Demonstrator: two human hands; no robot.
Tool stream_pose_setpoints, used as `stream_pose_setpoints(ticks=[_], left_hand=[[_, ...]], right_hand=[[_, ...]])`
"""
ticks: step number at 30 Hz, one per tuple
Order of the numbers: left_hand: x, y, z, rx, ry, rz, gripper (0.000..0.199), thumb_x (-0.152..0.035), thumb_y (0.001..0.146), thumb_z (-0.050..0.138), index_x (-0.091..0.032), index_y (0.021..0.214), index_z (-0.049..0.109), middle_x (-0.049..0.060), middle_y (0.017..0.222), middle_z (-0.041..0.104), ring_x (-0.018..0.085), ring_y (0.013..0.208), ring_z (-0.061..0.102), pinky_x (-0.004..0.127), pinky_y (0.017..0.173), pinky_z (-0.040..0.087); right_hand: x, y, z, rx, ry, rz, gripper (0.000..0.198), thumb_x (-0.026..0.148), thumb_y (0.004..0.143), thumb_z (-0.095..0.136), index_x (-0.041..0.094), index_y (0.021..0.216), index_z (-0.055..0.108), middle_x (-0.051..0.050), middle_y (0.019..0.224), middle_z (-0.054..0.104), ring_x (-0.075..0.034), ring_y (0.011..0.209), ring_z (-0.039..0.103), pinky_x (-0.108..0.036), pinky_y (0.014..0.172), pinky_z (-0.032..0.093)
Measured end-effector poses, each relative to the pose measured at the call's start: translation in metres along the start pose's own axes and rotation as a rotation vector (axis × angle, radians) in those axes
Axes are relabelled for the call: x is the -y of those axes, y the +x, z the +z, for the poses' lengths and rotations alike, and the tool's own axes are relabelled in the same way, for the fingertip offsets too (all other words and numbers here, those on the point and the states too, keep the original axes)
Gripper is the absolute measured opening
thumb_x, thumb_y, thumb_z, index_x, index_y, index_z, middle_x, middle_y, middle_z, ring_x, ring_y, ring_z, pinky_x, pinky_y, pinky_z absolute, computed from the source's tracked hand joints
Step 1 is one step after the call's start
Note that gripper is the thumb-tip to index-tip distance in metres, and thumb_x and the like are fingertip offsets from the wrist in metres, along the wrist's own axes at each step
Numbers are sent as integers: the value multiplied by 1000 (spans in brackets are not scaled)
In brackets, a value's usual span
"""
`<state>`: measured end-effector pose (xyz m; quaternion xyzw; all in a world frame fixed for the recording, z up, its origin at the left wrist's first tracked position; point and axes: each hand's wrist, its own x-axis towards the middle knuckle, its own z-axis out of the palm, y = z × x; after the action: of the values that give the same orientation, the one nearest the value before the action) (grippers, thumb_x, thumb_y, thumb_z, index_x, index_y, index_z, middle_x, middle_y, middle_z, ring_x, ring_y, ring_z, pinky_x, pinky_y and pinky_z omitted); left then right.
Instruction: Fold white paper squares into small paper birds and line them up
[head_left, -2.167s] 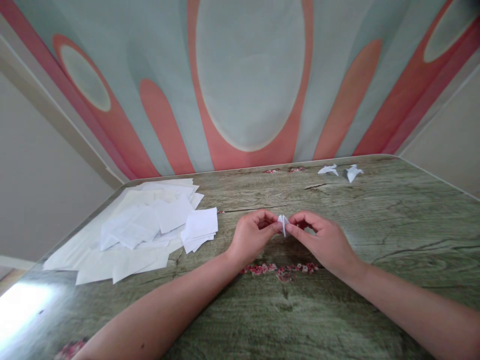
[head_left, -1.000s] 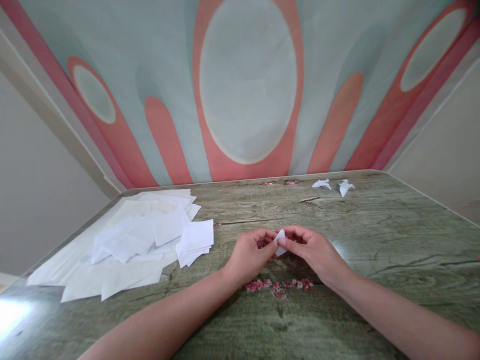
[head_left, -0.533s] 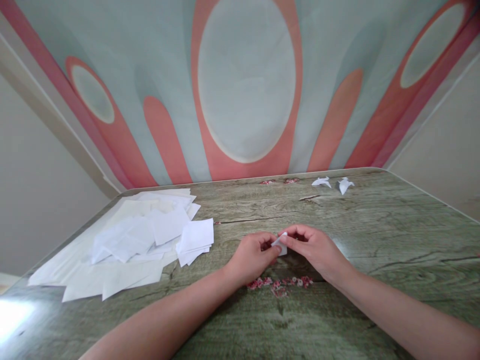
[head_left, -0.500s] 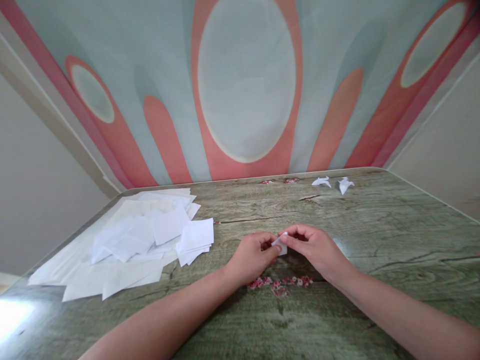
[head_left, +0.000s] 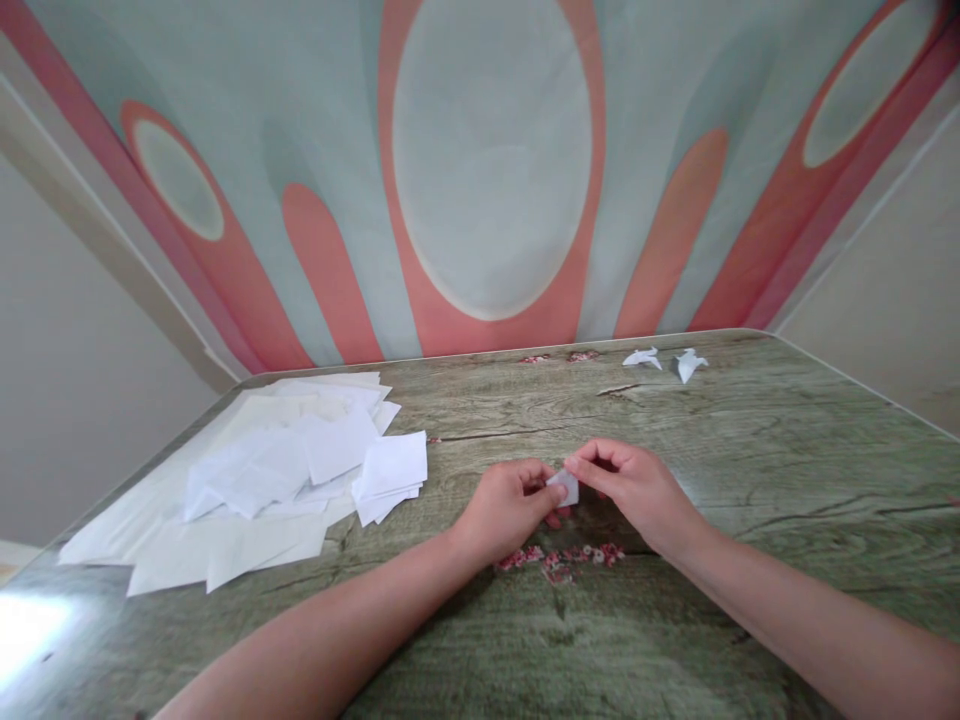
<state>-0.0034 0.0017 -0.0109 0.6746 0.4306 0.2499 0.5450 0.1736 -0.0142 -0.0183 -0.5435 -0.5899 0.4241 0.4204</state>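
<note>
A small piece of folded white paper [head_left: 565, 487] is held between my two hands, just above the middle of the table. My left hand [head_left: 508, 508] is closed on its left side, the thumb pressed over the front. My right hand [head_left: 634, 487] pinches its upper right corner between thumb and fingertips. How the paper's folds lie inside the fingers is partly hidden. Toward the back right, two folded paper figures [head_left: 643, 358] lie on the table, apart from my hands.
Left of my hands lies a short stack of white paper squares [head_left: 394, 460]. Beyond it, a wide, loose pile of white sheets [head_left: 247, 470] covers the table's left side. The wood-patterned table [head_left: 765, 480] meets a patterned backdrop [head_left: 487, 330] at its far edge.
My right hand's fingertips have shifted to the upper corner of the folded paper, leaving more of its face showing. My left hand keeps its hold. The view has tilted slightly.
</note>
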Motion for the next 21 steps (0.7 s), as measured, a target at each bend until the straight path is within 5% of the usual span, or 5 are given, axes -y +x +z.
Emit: stream_pose_setpoints(ticks=[6,15,21], left_hand=[[3,5,-13,-192,96,89,20,-34,85,53,-17,78,58,-2,61,60,11,54,57,20,55,41],[5,6,-12,-179,47,65,24,-38,84,55,-16,74,58,-3,57,59,10,51,56,21,54,42],[9,11,-14,-106,-116,33,19,-31,80,61,-14,88,58,1,74,64,12,61,63,20,52,43]], right_hand=[[0,0,-2,32,-210,-24,26,44,83,56,21,72,62,2,66,60,-14,62,50,-25,58,35],[-2,-1,1,52,-298,-120,28,42,87,48,21,72,59,2,63,56,-15,62,50,-26,59,35],[-5,-1,1,54,-256,-71,27,44,86,51,22,77,65,1,71,64,-17,69,55,-27,62,38]])
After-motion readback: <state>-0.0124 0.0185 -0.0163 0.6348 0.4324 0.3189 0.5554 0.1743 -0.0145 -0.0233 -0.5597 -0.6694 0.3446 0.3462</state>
